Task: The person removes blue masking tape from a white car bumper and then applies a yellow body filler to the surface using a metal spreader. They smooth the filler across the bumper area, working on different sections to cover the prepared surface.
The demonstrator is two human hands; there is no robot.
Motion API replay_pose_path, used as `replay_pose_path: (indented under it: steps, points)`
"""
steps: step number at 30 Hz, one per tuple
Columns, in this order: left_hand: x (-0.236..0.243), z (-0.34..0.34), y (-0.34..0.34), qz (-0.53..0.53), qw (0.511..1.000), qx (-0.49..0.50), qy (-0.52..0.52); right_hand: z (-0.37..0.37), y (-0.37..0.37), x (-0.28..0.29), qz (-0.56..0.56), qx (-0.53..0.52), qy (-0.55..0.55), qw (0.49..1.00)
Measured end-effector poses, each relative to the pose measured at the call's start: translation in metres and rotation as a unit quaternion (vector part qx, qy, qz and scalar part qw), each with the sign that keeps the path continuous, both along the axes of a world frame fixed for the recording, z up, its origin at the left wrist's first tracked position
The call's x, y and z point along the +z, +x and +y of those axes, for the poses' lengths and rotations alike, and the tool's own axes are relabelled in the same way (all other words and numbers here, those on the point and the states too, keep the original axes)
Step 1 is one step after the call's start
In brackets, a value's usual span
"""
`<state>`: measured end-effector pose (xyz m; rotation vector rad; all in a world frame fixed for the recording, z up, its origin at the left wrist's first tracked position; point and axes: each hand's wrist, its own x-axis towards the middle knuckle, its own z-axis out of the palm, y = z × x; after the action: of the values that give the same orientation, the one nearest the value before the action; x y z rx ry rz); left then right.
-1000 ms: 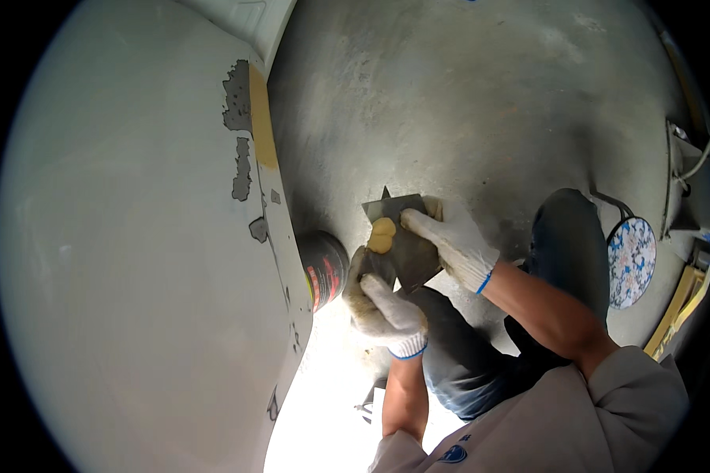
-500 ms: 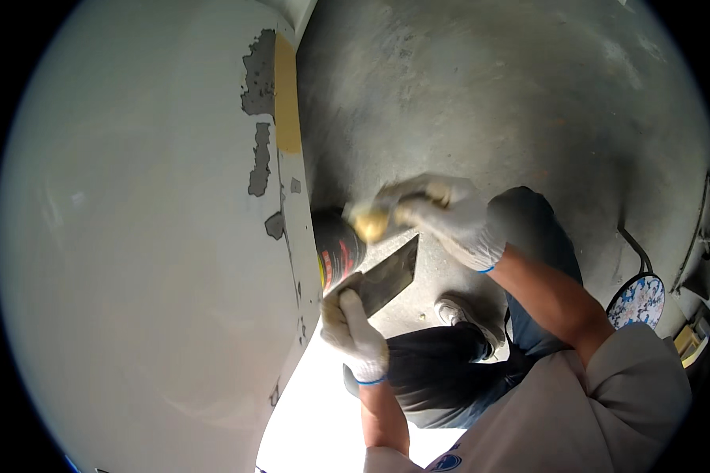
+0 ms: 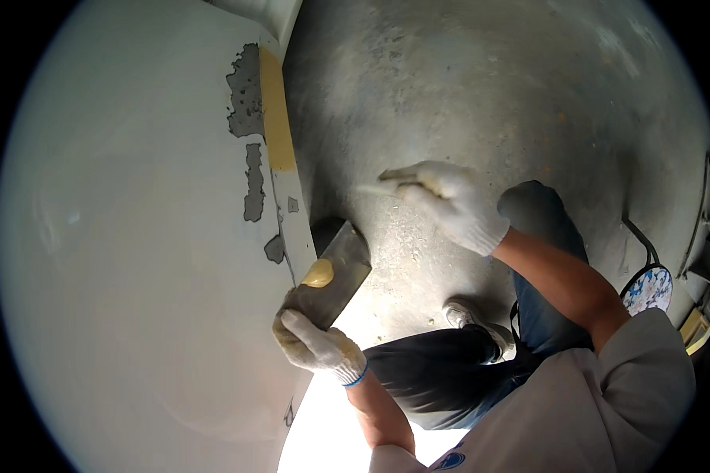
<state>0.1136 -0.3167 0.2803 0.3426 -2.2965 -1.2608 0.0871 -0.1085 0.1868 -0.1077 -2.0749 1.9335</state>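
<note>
Left arm pose: the forearm rises from the lower edge of the view, bent at the wrist, and the gloved left hand (image 3: 317,345) sits low against the pale wall (image 3: 134,260), near its corner edge.
Right arm pose: the right forearm reaches up and leftward from the person's shoulder, bare between sleeve and glove, so that the gloved right hand (image 3: 450,201) hangs over the concrete floor (image 3: 465,87), well apart from the left hand.
Change from the earlier frames: half a second ago the two hands were close together, the right one at the upper end of the board; now the right hand has drawn away to the right, and the board has tipped its face up toward the camera.
Left hand grip: fingers wrapped tight round the lower end of a flat dark putty board (image 3: 335,272), which slants up and to the right.
Putty: a yellow lump of filler (image 3: 318,273) lies on the board, near the wall's edge.
Right hand grip: closed round a thin pale blade (image 3: 375,189) that juts leftward from the fingertips; its full shape cannot be told.
Wall: grey patches of chipped plaster (image 3: 248,102) and a yellow filled strip (image 3: 274,110) run beside the corner, above the board.
</note>
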Motion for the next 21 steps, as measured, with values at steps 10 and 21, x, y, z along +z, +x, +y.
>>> replay_pose_path:
  steps: [10, 21]
  points:
    - [0.049, 0.011, 0.019, 0.038, 0.999, 0.022, -0.020, 0.030, 0.004, -0.045, -0.117, -0.053, -0.187, 0.974]
    - [0.044, -0.006, 0.006, 0.036, 0.993, 0.108, 0.000, -0.003, -0.039, 0.042, 0.070, 0.003, -0.009, 0.998]
